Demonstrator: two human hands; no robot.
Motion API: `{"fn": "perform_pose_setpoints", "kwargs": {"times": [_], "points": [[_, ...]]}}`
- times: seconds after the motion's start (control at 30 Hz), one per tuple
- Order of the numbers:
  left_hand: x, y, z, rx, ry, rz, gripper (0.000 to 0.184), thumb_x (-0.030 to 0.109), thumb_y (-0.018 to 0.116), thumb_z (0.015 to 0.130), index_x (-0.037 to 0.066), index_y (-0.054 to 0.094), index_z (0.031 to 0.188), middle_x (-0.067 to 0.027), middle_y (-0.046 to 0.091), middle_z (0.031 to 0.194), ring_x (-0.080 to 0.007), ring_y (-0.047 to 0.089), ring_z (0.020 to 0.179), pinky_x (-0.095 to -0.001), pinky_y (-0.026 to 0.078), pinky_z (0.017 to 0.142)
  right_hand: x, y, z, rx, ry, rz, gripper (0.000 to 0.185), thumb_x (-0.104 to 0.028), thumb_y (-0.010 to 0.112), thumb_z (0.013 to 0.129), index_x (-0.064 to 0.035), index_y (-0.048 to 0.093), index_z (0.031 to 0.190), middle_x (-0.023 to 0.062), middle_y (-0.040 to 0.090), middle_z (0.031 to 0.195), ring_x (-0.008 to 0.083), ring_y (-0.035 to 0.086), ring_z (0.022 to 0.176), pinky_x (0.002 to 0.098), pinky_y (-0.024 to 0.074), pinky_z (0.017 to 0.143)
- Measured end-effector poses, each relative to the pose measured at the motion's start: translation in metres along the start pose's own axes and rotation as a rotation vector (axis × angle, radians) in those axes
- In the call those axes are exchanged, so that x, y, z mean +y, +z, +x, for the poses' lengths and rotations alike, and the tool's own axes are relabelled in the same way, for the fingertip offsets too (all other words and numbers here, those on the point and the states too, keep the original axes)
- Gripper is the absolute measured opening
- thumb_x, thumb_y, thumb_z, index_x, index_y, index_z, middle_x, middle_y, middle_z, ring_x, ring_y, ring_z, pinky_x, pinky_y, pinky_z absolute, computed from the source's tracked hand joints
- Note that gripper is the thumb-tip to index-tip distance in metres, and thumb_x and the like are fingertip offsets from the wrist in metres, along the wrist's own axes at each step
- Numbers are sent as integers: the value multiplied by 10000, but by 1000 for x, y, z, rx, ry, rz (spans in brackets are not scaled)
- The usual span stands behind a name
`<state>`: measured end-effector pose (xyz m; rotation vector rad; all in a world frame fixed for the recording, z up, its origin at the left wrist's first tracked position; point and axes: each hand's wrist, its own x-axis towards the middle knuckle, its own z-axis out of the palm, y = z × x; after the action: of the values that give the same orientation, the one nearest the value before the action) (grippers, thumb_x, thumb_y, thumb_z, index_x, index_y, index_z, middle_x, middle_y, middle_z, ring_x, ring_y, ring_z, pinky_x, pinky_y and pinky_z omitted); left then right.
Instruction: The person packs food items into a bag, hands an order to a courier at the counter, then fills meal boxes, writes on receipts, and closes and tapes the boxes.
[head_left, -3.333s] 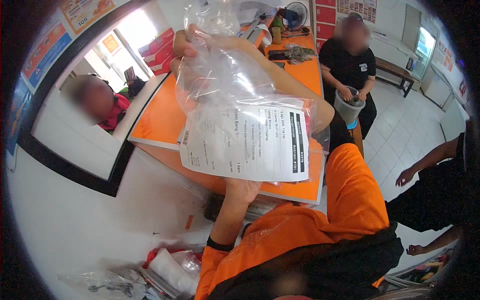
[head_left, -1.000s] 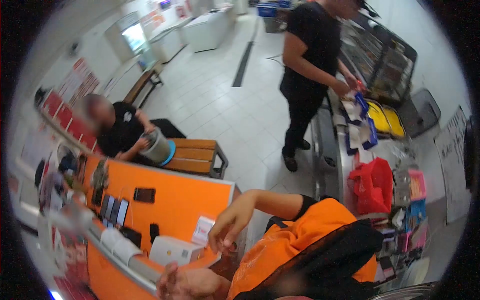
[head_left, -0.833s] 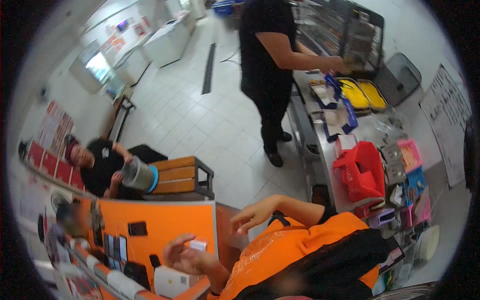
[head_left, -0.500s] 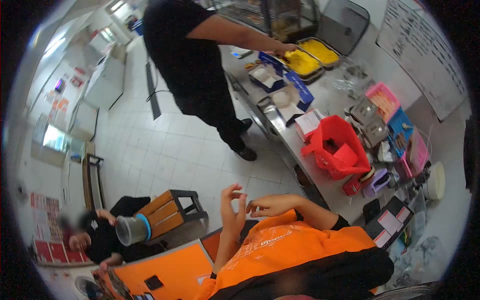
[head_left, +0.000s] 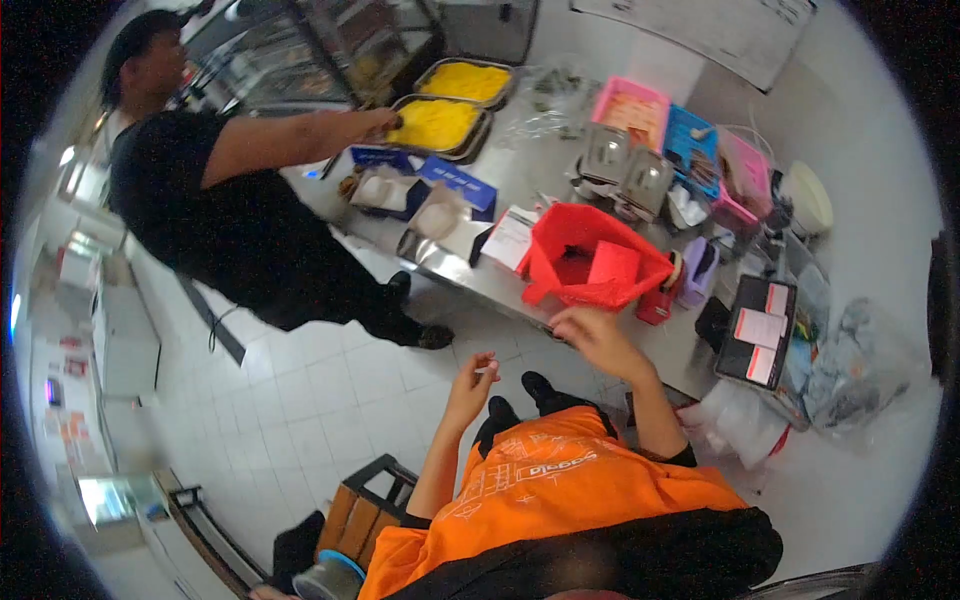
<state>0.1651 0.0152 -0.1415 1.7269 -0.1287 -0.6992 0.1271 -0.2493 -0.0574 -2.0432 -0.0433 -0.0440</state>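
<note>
We hold the bare left hand [head_left: 470, 388] and bare right hand [head_left: 602, 342] apart, fingers loosely bent; the right is nearest the red, open-topped bag [head_left: 590, 291], positioned along the steel tabletop's [head_left: 530, 180] front edge; a white printed paper [head_left: 512, 236] lies beside it.

Red bag [head_left: 600, 292], orange shirt [head_left: 610, 490] — white-printed, yellow food [head_left: 432, 122], blue box [head_left: 462, 182] — white-lettered, pink basket [head_left: 603, 102], co-worker's black shirt [head_left: 160, 165]

Pale tiled floor [head_left: 320, 395], white wall [head_left: 870, 225] with a whiteboard [head_left: 705, 32], metal table [head_left: 520, 180], wooden bench [head_left: 355, 518].
</note>
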Motion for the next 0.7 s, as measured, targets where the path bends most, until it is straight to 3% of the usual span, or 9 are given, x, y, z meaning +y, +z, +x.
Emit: {"fn": "perform_pose_setpoints", "kwargs": {"times": [0.07, 0.13, 0.23, 0.3, 0.37, 0.43, 0.53, 0.63, 0.7], "points": [[2, -5, 23, -53, -10, -62, 441, 310, 545, 955, -10, 484, 1253, -124, 579, 1110, -189, 636, 868, -280, 488, 760, -3, -33, 0, 482, 58, -90, 189, -162, 538, 931, 6, 622, 946, 128, 656, 888, 242, 644, 857, 344, 484, 758], [19, -4, 50, -92, 11, -113, 460, 323, 555, 949, -11, 481, 1256, -127, 579, 1110, -196, 638, 858, -284, 495, 751, 18, -66, -5, 782, 209, -200, 187, -155, 556, 923, -3, 606, 1021, 133, 657, 867, 244, 644, 842, 343, 485, 771], [47, 15, 91, -8, 91, -81, 523, 368, 583, 927, -19, 472, 1262, -147, 587, 1106, -210, 644, 817, -295, 503, 720, 51, -96, -16, 965, 392, -196, 231, -155, 567, 913, -20, 569, 1101, 154, 642, 968, 272, 627, 877, 356, 489, 790], [82, 34, 105, 27, 54, 100, 577, 410, 602, 904, -36, 473, 1247, -170, 587, 1109, -201, 640, 798, -300, 503, 698, 117, -84, -22, 883, 424, -332, 263, -148, 576, 900, -18, 543, 1127, 169, 605, 1051, 300, 608, 928, 372, 489, 799], [91, 50, 121, 84, 101, 283, 627, 446, 618, 882, -52, 471, 1234, -192, 586, 1104, -209, 636, 802, -315, 501, 696, 127, -80, -29, 921, 335, -502, 262, -126, 584, 887, -16, 540, 1121, 169, 587, 1056, 311, 595, 936, 385, 485, 805], [84, 61, 144, 174, 231, 467, 671, 473, 632, 862, -68, 466, 1223, -215, 584, 1091, -234, 632, 826, -338, 497, 715, 76, -65, -13, 1073, 107, -704, 225, -89, 591, 874, -14, 560, 1083, 157, 588, 982, 304, 588, 902, 396, 476, 807], [106, 79, 150, 339, 428, 654, 745, 536, 638, 818, -74, 459, 1206, -249, 585, 1046, -392, 586, 937, -415, 471, 806, 51, -71, 15, 706, -101, -345, 189, -76, 544, 874, -5, 564, 1048, 189, 572, 1029, 351, 572, 944, 419, 480, 807], [99, 92, 175, 357, 544, 710, 546, 356, 659, 833, -53, 482, 1148, -252, 582, 1009, -408, 580, 917, -453, 462, 802, 82, -74, 54, 185, -11, -590, 162, -73, 494, 887, 8, 564, 1008, 193, 579, 1070, 361, 571, 982, 434, 480, 816], [100, 87, 184, 256, 482, 679, 384, 181, 640, 827, -30, 490, 1110, -253, 583, 981, -414, 576, 914, -473, 459, 788, 76, -72, 92, 152, -70, -516, 158, -70, 479, 888, 11, 564, 993, 203, 575, 1071, 375, 572, 973, 440, 482, 814]]}}
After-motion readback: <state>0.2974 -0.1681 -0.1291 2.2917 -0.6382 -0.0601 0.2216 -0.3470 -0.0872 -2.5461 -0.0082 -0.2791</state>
